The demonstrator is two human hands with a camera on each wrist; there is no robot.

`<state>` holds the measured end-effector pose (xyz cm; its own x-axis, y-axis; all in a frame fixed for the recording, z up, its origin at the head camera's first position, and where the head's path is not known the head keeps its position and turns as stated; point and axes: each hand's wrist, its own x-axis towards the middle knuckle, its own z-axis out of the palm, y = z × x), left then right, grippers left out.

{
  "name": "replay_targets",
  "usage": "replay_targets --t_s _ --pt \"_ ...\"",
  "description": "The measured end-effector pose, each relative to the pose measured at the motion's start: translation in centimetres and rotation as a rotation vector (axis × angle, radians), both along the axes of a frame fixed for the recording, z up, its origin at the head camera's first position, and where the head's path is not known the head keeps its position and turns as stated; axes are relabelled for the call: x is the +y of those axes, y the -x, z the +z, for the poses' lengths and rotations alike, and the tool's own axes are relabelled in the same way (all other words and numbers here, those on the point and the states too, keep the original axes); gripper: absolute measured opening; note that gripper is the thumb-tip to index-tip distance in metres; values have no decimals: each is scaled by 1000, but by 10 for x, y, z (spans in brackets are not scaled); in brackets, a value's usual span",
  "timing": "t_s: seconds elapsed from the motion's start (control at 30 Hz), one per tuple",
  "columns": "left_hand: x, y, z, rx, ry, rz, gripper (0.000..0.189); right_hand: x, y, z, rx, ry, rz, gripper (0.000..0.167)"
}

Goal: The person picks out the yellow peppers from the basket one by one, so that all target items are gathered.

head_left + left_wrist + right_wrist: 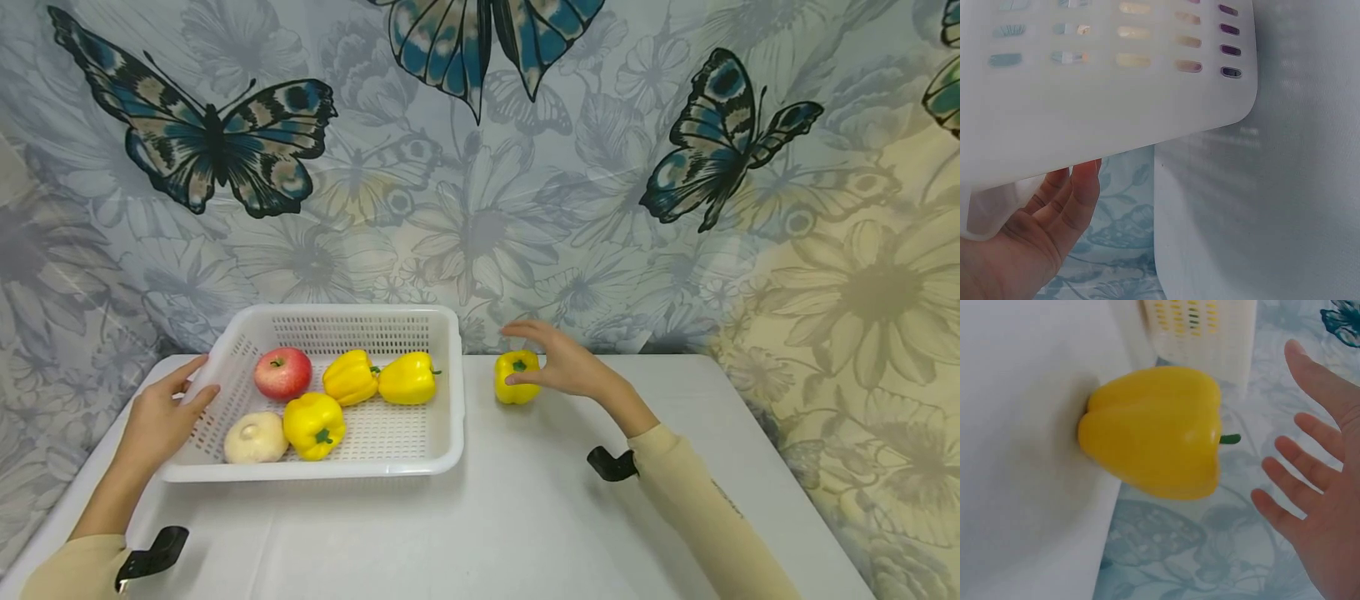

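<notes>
A white plastic basket (390, 468) stands on the left of the table, with my left hand (159, 417) gripping its left rim. Up close in the left wrist view, the fingers (1087, 187) curl at the basket's edge below its slotted wall. Inside lie a red apple (282, 373), a round cream-white vegetable (256, 437) and three yellow bell peppers (314, 426). To the right of the basket another yellow bell pepper (1154, 434) stands upright, green stem up. My right hand (564, 361) hovers around its top, thumb and fingers spread; a gap shows between them and the pepper.
The white table (480, 533) extends in front of the basket and to the right. Behind it hangs a cloth (480, 217) printed with flowers and butterflies. A black wrist mount (611, 464) juts out from the right sleeve, and a second mount (156, 554) from the left.
</notes>
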<state>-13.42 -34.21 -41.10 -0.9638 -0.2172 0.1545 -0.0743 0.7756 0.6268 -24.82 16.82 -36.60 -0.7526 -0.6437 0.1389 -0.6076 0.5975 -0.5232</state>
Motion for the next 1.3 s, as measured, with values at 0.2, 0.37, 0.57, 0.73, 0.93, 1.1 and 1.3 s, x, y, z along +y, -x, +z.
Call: replay_targets --t_s 0.2,0.37,0.57,0.73,0.93,1.1,1.3 --pt "1 0 1 -7 6 1 57 -13 -3 5 29 -5 15 68" --pt "1 0 2 -16 4 8 58 -26 -4 13 53 -41 30 69" --pt "0 -1 1 -14 4 4 58 -46 -2 19 79 -54 76 70" --pt "1 0 1 -15 3 6 58 -63 0 19 108 -73 97 69" --pt "1 0 1 -10 1 6 58 -84 -1 18 97 -98 118 69" --pt "1 1 1 -11 3 10 58 -100 -1 17 70 -111 173 69" --pt "1 0 1 -11 2 6 57 -114 1 7 39 -152 174 72"
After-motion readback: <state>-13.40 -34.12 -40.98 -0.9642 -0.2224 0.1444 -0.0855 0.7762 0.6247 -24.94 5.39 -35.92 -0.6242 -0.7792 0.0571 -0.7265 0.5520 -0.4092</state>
